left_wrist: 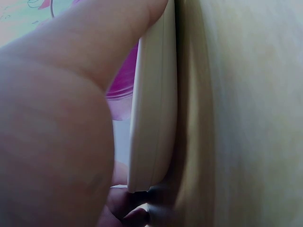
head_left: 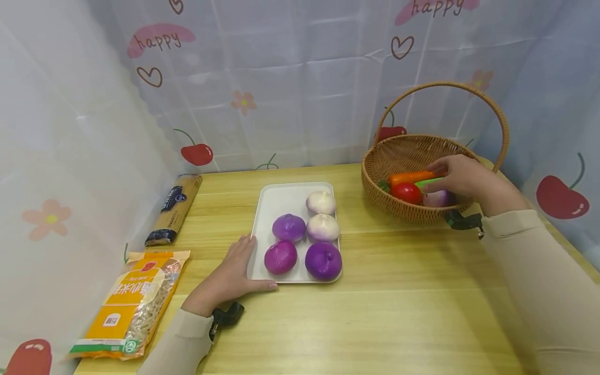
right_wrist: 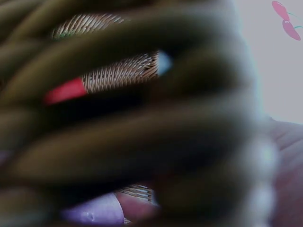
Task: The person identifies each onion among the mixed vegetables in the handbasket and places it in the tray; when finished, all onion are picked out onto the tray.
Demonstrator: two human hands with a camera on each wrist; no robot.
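Note:
A white tray (head_left: pixel 281 200) on the wooden table (head_left: pixel 375 312) carries several onions, two whitish (head_left: pixel 321 202) and three purple (head_left: pixel 323 260). My left hand (head_left: pixel 248 263) lies flat at the tray's front left corner, its fingers along the left rim and its thumb along the front rim. In the left wrist view that rim (left_wrist: pixel 151 118) fills the middle, with a purple onion (left_wrist: pixel 124 80) behind it. My right hand (head_left: pixel 457 179) is inside the wicker basket (head_left: pixel 375 182), fingers curled over a pale purple onion (head_left: pixel 438 198). The right wrist view is mostly blurred basket weave (right_wrist: pixel 118 75), with the pale onion (right_wrist: pixel 94 213) low down.
The basket also holds a carrot (head_left: pixel 410 177), a tomato (head_left: pixel 407 192) and something green (head_left: pixel 428 182). A dark spaghetti pack (head_left: pixel 174 209) and an orange noodle bag (head_left: pixel 136 304) lie at the left. Patterned curtains close off the back and sides.

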